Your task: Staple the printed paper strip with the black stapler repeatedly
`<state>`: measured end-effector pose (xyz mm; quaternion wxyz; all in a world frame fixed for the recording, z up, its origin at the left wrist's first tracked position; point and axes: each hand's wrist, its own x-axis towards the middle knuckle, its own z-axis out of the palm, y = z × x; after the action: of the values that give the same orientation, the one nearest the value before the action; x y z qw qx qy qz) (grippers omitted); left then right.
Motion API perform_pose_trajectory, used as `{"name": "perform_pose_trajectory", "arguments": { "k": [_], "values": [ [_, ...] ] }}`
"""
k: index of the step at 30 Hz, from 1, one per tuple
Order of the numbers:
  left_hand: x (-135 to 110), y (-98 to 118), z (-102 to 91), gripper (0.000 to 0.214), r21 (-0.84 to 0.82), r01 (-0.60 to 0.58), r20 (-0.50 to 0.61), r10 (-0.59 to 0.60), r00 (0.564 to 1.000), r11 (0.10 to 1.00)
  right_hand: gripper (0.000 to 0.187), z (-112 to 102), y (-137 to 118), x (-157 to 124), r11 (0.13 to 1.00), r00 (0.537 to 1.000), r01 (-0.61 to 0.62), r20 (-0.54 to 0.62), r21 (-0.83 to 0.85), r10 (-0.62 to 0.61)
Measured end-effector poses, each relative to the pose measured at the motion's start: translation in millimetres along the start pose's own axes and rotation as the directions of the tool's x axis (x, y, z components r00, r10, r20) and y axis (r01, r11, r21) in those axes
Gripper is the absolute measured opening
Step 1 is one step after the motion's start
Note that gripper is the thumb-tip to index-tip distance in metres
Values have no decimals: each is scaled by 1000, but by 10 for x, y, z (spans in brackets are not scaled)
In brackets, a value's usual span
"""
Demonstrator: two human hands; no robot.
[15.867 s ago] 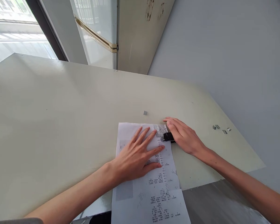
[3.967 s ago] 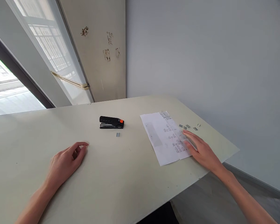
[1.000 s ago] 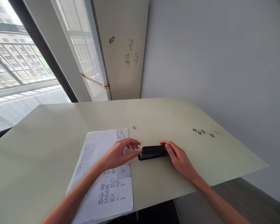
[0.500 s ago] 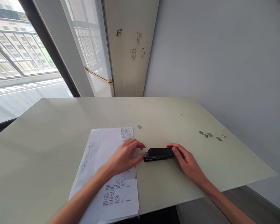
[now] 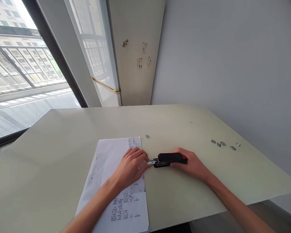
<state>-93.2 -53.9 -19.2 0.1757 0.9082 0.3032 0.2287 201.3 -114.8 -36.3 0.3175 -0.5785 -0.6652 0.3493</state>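
A black stapler [image 5: 169, 159] with an orange end lies on the pale green table [image 5: 63, 136], just right of a printed sheet of paper [image 5: 116, 181]. My right hand [image 5: 194, 165] is closed around the stapler's rear end. My left hand [image 5: 132, 166] rests on the paper with its fingers curled, the fingertips pinching the metal piece that sticks out of the stapler's front. A small staple block [image 5: 147, 136] lies beyond the paper's top right corner.
Several loose staple pieces [image 5: 223, 145] lie at the table's right side, near the grey wall. A cream fridge [image 5: 126, 51] stands behind the table, with a large window to the left. The table's near edge runs under the paper.
My right hand has closed over the stapler's rear. My left fingertips have moved to its front, where a metal piece now sticks out. The view has shifted slightly.
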Motion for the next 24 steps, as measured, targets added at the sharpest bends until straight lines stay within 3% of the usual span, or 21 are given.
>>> {"name": "perform_pose_trajectory", "arguments": {
  "k": [4,8,11,14,18,24],
  "values": [
    [-16,-104,-117,15,-24,20,48,-19,999,1000,28,-96,121,3,998,998,-53,-26,20,53],
    [53,-170,-247,43,-69,114,70,-109,992,991,29,-106,122,7,997,999,-48,-5,55,48],
    [253,-232,-306,34,-11,179,3,-179,984,984,29,-111,91,15,998,999,-37,-8,51,37],
    [552,-323,-255,31,97,127,-20,-126,992,987,31,-121,71,22,998,999,-27,-17,55,28],
    [910,-476,-80,29,206,43,44,-53,998,978,30,-128,63,29,998,1000,-14,-24,54,16],
    [1027,-572,27,23,222,13,52,-26,998,975,32,-152,45,41,998,999,25,-43,51,-23]
  ]
}}
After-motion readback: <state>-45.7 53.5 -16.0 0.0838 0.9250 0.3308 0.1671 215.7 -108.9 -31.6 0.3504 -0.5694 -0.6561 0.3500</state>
